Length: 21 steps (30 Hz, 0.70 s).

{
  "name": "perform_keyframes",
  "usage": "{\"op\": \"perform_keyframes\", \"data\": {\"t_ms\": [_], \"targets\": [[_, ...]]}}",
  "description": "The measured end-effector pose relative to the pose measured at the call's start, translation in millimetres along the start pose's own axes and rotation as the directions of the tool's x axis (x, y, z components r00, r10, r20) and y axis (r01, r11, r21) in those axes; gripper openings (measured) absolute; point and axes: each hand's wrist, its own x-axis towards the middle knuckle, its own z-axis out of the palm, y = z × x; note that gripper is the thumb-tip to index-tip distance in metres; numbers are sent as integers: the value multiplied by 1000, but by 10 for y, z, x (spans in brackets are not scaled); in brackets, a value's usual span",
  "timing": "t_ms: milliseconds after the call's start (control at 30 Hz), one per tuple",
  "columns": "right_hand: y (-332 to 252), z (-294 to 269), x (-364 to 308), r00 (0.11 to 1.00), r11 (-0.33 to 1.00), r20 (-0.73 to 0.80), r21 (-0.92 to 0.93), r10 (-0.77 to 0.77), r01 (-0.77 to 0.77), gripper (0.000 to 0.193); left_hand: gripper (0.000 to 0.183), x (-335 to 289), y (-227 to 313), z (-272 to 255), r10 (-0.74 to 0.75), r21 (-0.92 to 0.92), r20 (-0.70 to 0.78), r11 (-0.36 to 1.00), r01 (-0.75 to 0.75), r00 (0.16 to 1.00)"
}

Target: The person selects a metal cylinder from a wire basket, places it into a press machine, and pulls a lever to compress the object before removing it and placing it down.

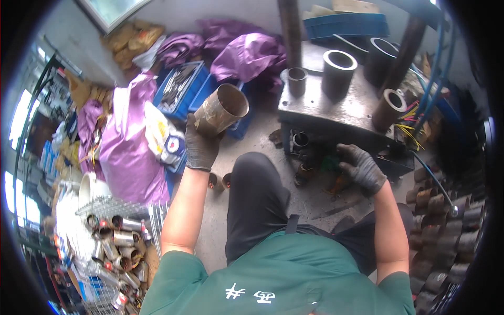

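From my end the tube (pixel 223 107) is looking like dull metal, all blotchy and rough outside. The gloved left hand (pixel 202 149) and gloved right hand (pixel 363 169) are showing a matt, wrinkly covering, cloth or rubber, I'm not managing to tell. The bench top (pixel 311 109) is gleaming like worn metal, and the thick ring (pixel 337 81) is sporting a smooth, bright metal rim. The purple sheeting (pixel 134 144) is shining like creased plastic, while the green shirt (pixel 294 262) is reading as matt cloth.
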Motion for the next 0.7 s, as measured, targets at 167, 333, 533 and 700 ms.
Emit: {"op": "perform_keyframes", "data": {"t_ms": [167,333,533,700], "targets": [[-114,-89,-70,981,941,-193,335,22,45,80,85,332,-665,1171,-240,-170,445,923,345,863],[1,-181,-145,867,897,-412,209,-280,389,115,77,163,-1734,1760,-396,-178,722,685,706,567],[-2,-57,-234,800,939,-504,-67,-325,339,127,94,-104,-2516,1665,-654,11,501,660,751,567],[-143,-149,-244,816,942,-500,-301,-289,149,121,98,-117,-2666,1707,-682,88,404,692,716,610]]}}
